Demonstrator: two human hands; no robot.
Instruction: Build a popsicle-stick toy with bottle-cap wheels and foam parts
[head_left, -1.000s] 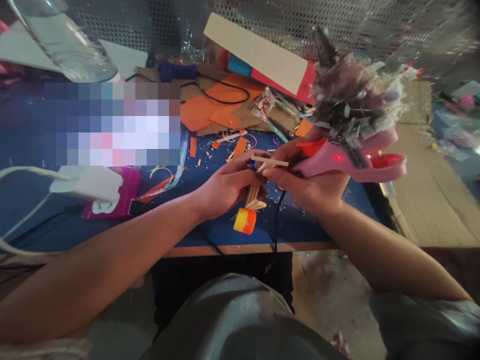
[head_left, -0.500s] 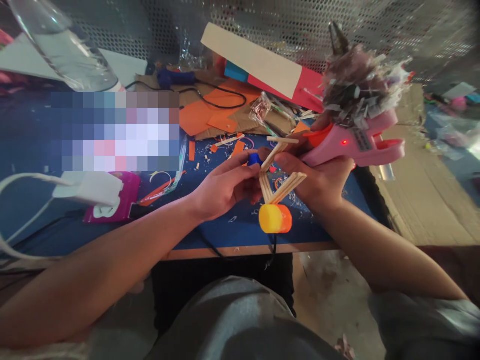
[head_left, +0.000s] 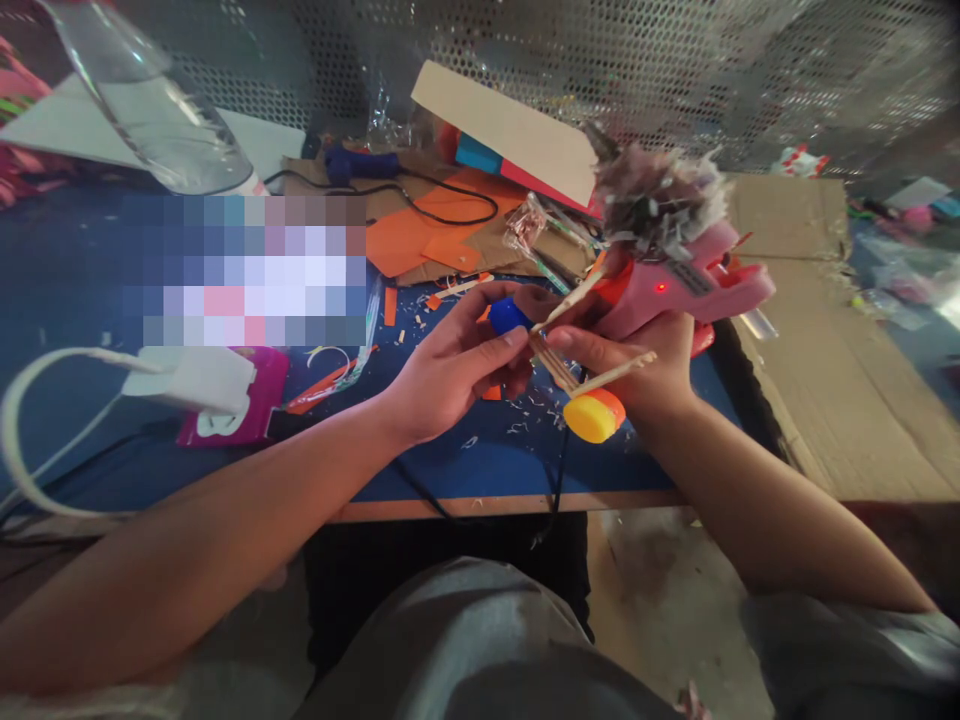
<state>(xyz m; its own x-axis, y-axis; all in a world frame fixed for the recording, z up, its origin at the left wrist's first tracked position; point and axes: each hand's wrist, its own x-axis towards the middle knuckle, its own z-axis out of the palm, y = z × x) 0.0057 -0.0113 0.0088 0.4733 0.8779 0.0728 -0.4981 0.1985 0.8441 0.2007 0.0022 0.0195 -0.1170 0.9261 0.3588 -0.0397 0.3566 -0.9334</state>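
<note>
My left hand pinches a blue cap-like piece at one joint of a small frame of wooden sticks. A yellow and orange round piece is fixed at the frame's lower corner. My right hand is closed around a pink glue gun with a lit red light, its thumb close to the sticks. Grey fluffy debris clings to the gun's top. The gun's orange front part lies close behind the sticks, and its tip is hidden.
A clear bottle stands at the back left. A white charger sits on a magenta power strip. Orange paper and cardboard lie behind and right. Scraps and a black cable are on the blue table.
The stick frame has turned, and its yellow and orange piece has moved right and slightly up. The glue gun has shifted left. My left hand still holds the blue piece.
</note>
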